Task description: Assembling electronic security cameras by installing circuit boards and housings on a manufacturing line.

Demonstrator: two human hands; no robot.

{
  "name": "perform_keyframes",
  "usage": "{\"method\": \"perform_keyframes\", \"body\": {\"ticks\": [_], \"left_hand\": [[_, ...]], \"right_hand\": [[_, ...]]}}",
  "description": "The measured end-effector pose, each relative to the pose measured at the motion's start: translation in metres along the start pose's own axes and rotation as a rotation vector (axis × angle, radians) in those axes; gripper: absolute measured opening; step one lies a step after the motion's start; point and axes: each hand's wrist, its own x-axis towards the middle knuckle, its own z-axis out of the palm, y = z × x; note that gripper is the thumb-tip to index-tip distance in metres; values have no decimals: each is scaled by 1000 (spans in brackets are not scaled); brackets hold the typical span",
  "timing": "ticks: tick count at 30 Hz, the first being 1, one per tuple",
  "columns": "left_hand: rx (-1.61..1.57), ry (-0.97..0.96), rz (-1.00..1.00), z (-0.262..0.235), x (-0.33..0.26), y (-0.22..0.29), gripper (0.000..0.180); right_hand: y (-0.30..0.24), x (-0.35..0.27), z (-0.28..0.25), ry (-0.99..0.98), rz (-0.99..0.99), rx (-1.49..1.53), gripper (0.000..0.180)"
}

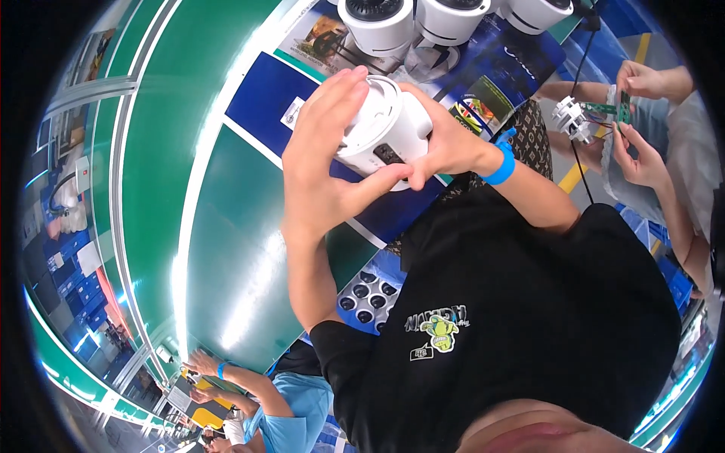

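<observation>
The green worktop (242, 204) takes up most of this side of the room, its long far edge shining white. Right at the near edge is the person in a black T-shirt (513, 302), arms reaching over it. Further along that edge I can see a co-worker in a light blue top (294, 411), forearms out over the surface. Blue printed sheets (260, 98) lie flat across the worktop from the far edge to the near one. On them stand at least three white units (377, 30) in a row that runs toward the near edge, with a clear round piece (430, 62) in front. By the near edge, close to the person, sits a tray of dark round parts (366, 298). The white appliance (381, 124) is over the sheets, tilted; I can't tell whether its base touches them. Both hands are clamped on it: the left hand (321, 151) wraps one side, fingers over the top rim, and the right hand (445, 147) grips the handle side. The thumbs come close together below a small dark panel (389, 155). Past the near edge, another person's hands (642, 79) hold green circuit boards (624, 108) beside a white part (572, 119). A blue wristband (500, 160) circles the right wrist.
</observation>
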Motion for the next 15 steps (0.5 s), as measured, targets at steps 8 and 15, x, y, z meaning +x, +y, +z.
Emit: {"method": "perform_keyframes", "body": {"ticks": [8,15], "left_hand": [[-136,45,-174,1,0,0,81],[-336,139,-116,6,-9,-12,78]], "right_hand": [[0,5,3,-102,106,280,113],[-7,-2,13,-141,225,402,117]]}}
